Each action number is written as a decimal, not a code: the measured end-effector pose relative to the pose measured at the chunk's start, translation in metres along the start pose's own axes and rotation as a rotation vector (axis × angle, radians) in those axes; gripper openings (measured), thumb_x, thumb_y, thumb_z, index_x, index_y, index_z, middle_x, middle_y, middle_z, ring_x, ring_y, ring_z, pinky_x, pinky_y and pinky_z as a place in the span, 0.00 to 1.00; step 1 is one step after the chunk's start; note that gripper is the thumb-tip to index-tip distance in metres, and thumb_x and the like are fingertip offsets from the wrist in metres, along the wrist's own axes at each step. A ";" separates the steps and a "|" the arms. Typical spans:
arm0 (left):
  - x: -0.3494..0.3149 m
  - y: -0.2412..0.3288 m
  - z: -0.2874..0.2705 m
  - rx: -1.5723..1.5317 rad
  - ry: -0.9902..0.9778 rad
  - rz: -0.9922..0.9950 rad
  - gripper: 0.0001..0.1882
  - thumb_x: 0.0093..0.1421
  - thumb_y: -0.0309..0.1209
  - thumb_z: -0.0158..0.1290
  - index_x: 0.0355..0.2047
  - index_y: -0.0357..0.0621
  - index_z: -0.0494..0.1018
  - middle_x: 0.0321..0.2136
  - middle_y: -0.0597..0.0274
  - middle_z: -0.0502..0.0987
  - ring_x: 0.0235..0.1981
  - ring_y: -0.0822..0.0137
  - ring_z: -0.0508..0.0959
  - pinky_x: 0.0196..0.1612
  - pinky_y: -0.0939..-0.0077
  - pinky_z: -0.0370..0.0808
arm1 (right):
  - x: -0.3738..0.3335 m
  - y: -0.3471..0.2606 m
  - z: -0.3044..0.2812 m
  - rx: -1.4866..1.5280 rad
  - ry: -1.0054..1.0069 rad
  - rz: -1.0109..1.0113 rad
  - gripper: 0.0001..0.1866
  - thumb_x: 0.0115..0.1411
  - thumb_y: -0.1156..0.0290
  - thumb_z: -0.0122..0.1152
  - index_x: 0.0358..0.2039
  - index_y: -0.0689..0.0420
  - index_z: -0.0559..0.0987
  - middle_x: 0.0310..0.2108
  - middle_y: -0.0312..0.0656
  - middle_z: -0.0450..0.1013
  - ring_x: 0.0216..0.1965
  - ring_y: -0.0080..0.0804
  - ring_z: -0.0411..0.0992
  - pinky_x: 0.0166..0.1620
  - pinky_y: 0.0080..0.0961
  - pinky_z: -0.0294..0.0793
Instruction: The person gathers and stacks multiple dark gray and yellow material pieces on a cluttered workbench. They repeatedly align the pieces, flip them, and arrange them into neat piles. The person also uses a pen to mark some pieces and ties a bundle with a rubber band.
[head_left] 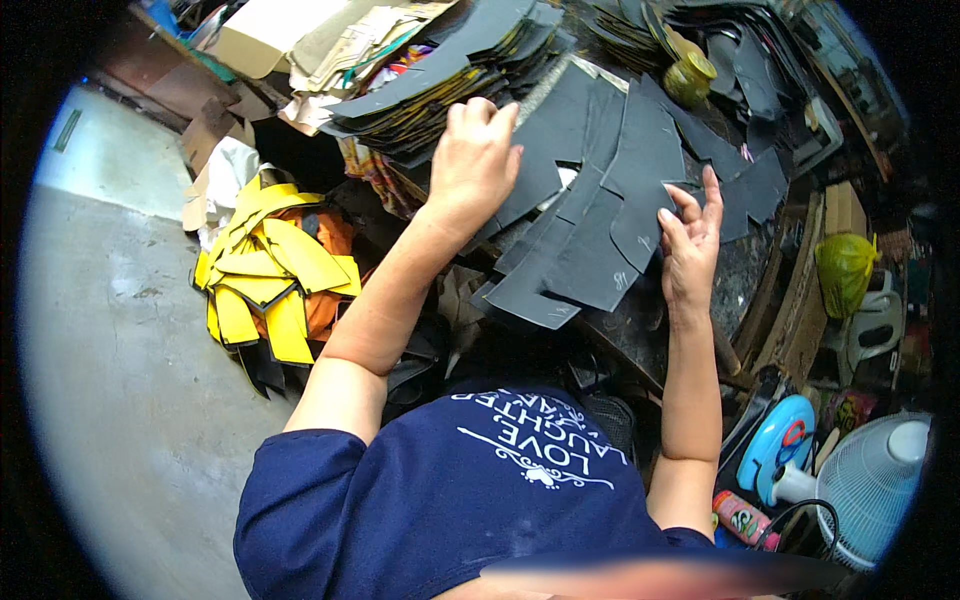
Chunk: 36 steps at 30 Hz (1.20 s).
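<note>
Floor: pale grey concrete (120,370) fills the left side of the view, under the heaps.
Workbench: a dark, worn surface (745,270) carries the cut pieces; its edge runs down toward the right.
Shirt: a navy top with white lettering (450,490) fills the lower middle, both forearms rising from it.
Black stack: layered dark cut sheets (450,70) lie piled at the upper middle, just beyond the left hand.
Yellow heap: yellow and orange cut pieces (270,275) lie on the floor at the left, well apart from both hands.
Fanned black pieces: flat dark cut shapes (590,200) spread overlapping across the bench between the two hands.
Fan: a pale blue and white desk fan (880,480) stands at the lower right, beside a round blue object (775,440).
Green bag: a yellow-green plastic bag (845,265) sits at the right edge.
Left hand: (475,160) lies knuckles up on the fanned pieces' left edge, fingers bent over it; whether it pinches a piece I cannot tell.
Right hand: (690,235) fingers spread and loose, fingertips touching the right edge of the fanned pieces, nothing clenched.
Jar: a small olive-yellow pot (690,75) stands at the top right among the dark scraps.
</note>
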<state>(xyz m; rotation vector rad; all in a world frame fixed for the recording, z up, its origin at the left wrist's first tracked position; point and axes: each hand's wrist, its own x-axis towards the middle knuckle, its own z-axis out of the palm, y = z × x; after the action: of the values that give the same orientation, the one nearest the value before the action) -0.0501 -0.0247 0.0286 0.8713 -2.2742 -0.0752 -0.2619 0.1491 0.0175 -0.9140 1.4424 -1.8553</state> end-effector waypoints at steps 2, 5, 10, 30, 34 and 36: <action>-0.002 0.010 -0.006 -0.249 -0.023 -0.008 0.23 0.52 0.33 0.63 0.47 0.37 0.73 0.35 0.51 0.74 0.39 0.53 0.74 0.41 0.61 0.74 | 0.000 -0.001 0.002 0.020 -0.008 -0.004 0.44 0.58 0.85 0.57 0.70 0.48 0.49 0.49 0.40 0.71 0.32 0.13 0.65 0.35 0.10 0.67; -0.014 0.033 -0.009 -0.840 -0.454 -0.239 0.23 0.58 0.34 0.61 0.52 0.38 0.72 0.31 0.61 0.75 0.30 0.71 0.74 0.35 0.74 0.73 | -0.001 -0.002 0.008 0.044 -0.059 -0.029 0.44 0.58 0.85 0.57 0.70 0.48 0.48 0.49 0.42 0.70 0.34 0.15 0.67 0.38 0.11 0.69; -0.011 0.025 -0.003 -1.249 -0.503 -0.309 0.24 0.58 0.21 0.56 0.56 0.36 0.68 0.31 0.71 0.72 0.33 0.81 0.71 0.37 0.86 0.70 | -0.002 -0.003 0.009 -0.020 -0.132 -0.069 0.42 0.61 0.82 0.54 0.71 0.48 0.46 0.52 0.49 0.69 0.38 0.22 0.73 0.41 0.19 0.77; -0.009 -0.049 0.005 -0.951 -0.380 -0.287 0.20 0.59 0.25 0.56 0.53 0.43 0.74 0.28 0.70 0.74 0.29 0.80 0.72 0.34 0.85 0.73 | 0.004 0.004 0.004 -0.149 -0.156 -0.076 0.37 0.64 0.79 0.53 0.69 0.56 0.48 0.48 0.57 0.72 0.40 0.34 0.78 0.44 0.26 0.81; -0.011 -0.049 0.006 -0.961 -0.361 -0.273 0.20 0.59 0.25 0.56 0.53 0.44 0.75 0.28 0.69 0.74 0.29 0.79 0.72 0.34 0.84 0.73 | 0.003 0.004 0.004 -0.162 -0.148 -0.072 0.37 0.64 0.79 0.53 0.69 0.57 0.48 0.48 0.57 0.72 0.40 0.34 0.78 0.44 0.26 0.81; -0.011 -0.048 0.003 -0.980 -0.372 -0.280 0.20 0.59 0.25 0.56 0.53 0.44 0.75 0.28 0.70 0.74 0.29 0.79 0.72 0.34 0.84 0.73 | 0.003 0.003 0.004 -0.158 -0.149 -0.065 0.37 0.64 0.80 0.53 0.69 0.57 0.48 0.48 0.57 0.72 0.40 0.33 0.78 0.44 0.27 0.81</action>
<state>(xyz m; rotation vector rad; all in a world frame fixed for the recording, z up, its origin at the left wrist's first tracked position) -0.0188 -0.0556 0.0065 0.6342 -2.0054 -1.4350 -0.2601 0.1437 0.0156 -1.1630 1.4982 -1.6983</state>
